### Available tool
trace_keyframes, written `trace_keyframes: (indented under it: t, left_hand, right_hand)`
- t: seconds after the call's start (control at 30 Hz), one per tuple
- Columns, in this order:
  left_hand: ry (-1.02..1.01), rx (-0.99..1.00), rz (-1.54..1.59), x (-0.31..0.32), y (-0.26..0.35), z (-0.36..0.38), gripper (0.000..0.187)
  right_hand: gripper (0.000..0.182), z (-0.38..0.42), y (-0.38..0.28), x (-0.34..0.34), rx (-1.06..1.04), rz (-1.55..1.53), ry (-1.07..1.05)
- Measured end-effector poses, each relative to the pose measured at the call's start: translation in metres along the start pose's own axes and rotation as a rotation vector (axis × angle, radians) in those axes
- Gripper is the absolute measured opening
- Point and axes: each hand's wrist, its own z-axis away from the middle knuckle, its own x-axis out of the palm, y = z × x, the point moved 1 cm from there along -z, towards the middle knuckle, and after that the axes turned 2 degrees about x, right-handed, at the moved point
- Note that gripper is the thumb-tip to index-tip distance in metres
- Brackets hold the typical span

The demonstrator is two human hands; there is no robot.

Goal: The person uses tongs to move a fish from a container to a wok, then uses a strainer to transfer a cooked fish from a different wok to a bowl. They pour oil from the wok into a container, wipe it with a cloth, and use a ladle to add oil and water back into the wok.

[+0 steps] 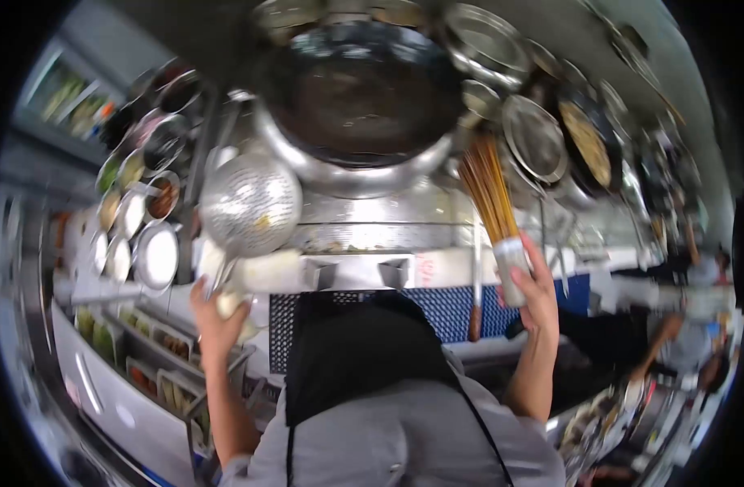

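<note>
In the head view, my right hand (536,288) is wrapped around the pale handle of a bamboo wok brush (490,191), its long bristles pointing up and away from me. My left hand (218,325) is at the lower end of the handle of a perforated skimmer (252,203), thumb and fingers around it; the exact grip is blurred. Yellowish bits cling to the skimmer's bowl. Between the two hands, farther off, a large dark wok (360,97) sits on the range.
Bowls of ingredients (163,199) crowd the left side, above bins of food (173,345). Round strainers (534,138) and a pan of pale food (584,142) stand on the right. A wooden-handled tool (475,321) lies near the front edge. People (688,349) are farther right.
</note>
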Motion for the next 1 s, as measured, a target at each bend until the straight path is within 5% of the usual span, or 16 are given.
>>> trace_keyframes:
  t: [0.03,0.07,0.1,0.13,0.2,0.27,0.33,0.43,0.5,0.6,0.73,0.87,1.0]
  left_hand:
    - [0.041,-0.017,0.067,0.005,-0.026,0.008,0.050]
    - [0.002,-0.243,0.556,0.000,-0.009,0.012,0.059]
    - [0.113,-0.150,0.587,0.012,-0.016,0.010,0.065]
    - [0.004,-0.238,0.688,0.010,-0.001,0.001,0.063]
    - [-0.096,-0.164,0.865,0.023,0.007,-0.027,0.048]
    - [-0.007,0.009,0.883,0.019,0.070,-0.035,0.065]
    - [-0.263,0.136,0.706,0.036,0.065,-0.068,0.067]
    - [-0.128,0.881,0.247,0.034,0.162,-0.092,0.053]
    - [-0.007,1.067,-0.030,0.038,0.203,-0.098,0.041]
    - [-0.029,1.076,-0.120,0.065,0.204,-0.127,0.044]
    - [-0.136,0.904,-0.199,0.055,0.224,-0.130,0.048]
    - [-0.025,0.996,-0.027,0.069,0.222,-0.146,0.048]
    - [-0.140,0.883,-0.066,0.065,0.224,-0.151,0.047]
  right_hand:
    - [0.070,-0.009,-0.021,0.016,-0.125,0.069,-0.074]
    - [0.067,-0.019,-0.042,0.032,-0.255,0.129,-0.140]
    - [0.063,-0.051,-0.047,0.037,-0.514,0.410,-0.150]
    - [0.060,-0.083,-0.053,0.039,-0.786,0.670,-0.088]
    - [0.049,-0.115,-0.100,0.072,-0.627,0.953,-0.275]
    - [0.034,-0.115,-0.146,0.128,-0.310,1.374,-0.319]
    - [0.033,-0.186,-0.110,0.193,-0.501,1.453,-0.311]
    - [0.033,-0.229,-0.091,0.234,-0.434,1.359,-0.204]
    - [0.031,-0.220,-0.079,0.243,-0.448,1.399,-0.201]
    - [0.027,-0.167,-0.100,0.208,-0.501,1.512,-0.333]
    - [0.023,-0.167,-0.112,0.197,-0.273,1.477,-0.103]
    - [0.020,-0.169,-0.117,0.185,-0.474,1.496,-0.074]
    - [0.024,-0.168,-0.111,0.166,-0.723,1.721,-0.112]
